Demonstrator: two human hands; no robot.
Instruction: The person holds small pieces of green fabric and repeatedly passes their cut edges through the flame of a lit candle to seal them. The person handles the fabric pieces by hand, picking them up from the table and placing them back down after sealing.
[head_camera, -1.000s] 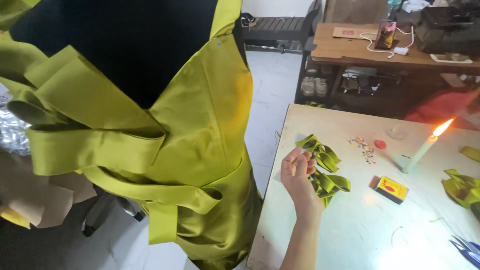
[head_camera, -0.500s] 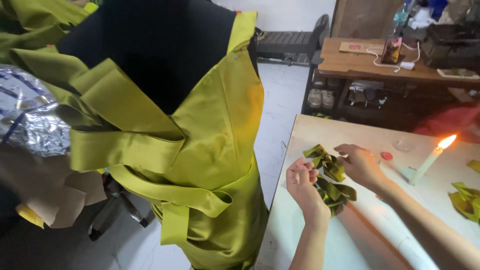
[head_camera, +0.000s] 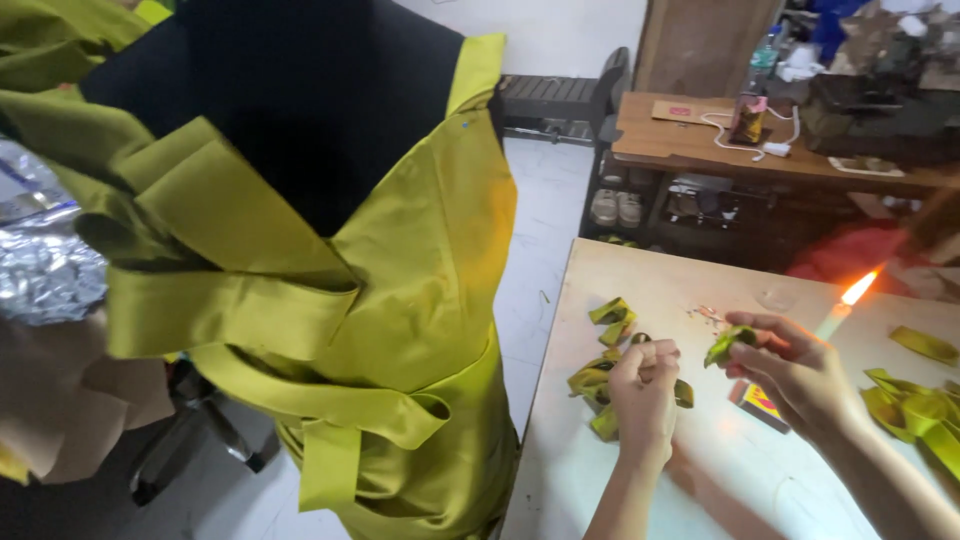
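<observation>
Holding folded green ribbon piece (head_camera: 728, 342) pinched in right hand (head_camera: 795, 375); left hand (head_camera: 645, 392) fisted on ribbon pile (head_camera: 605, 375), centre counter (head_camera: 640, 480); more loose strips (head_camera: 915, 405) unfolded right.

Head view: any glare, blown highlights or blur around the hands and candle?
Head view: candle flame blown out, casting a warm glow on the pale table; left hand and right hand slightly soft; the folded green ribbon piece in the right hand's fingers is readable; foil at left shows bright glints; green garment evenly lit.
</observation>
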